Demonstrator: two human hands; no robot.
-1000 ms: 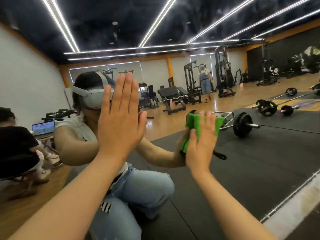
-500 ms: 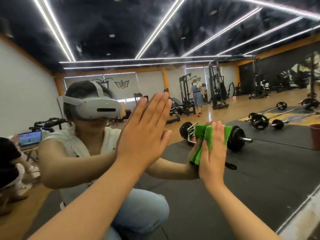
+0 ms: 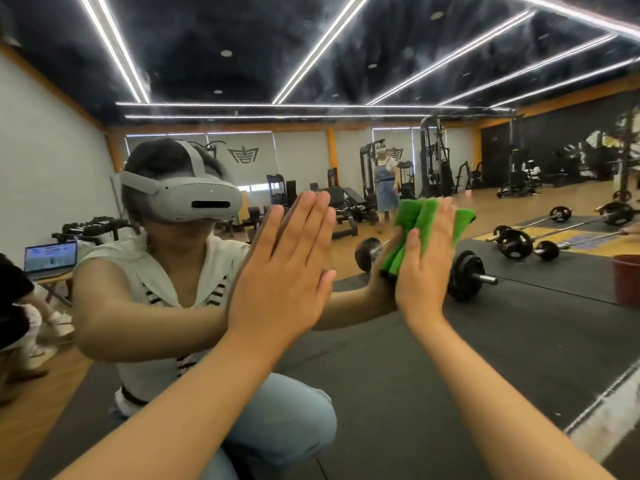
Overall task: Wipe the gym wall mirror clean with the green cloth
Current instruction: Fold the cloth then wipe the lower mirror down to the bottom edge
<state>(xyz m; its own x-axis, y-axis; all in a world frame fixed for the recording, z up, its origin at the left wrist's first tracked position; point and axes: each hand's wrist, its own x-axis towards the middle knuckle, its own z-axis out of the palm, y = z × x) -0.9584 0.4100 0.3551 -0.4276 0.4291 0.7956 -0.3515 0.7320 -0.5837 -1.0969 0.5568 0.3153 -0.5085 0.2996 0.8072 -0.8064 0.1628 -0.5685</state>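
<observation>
Cloth (image 3: 424, 220) is pinned, bunched, to the mirror (image 3: 519, 341) under the right hand (image 3: 424, 268), its grip flat and straight-fingered for scrubbing pressure, while the left hand (image 3: 284, 271), likewise spread, seemingly braces alongside.

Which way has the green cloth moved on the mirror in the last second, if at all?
Yes, rightward and a little up: the reflected barbell's left plate, covered before, now shows left of the green cloth.

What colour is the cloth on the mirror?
Bright green cloth, seen best in the head view.
</observation>
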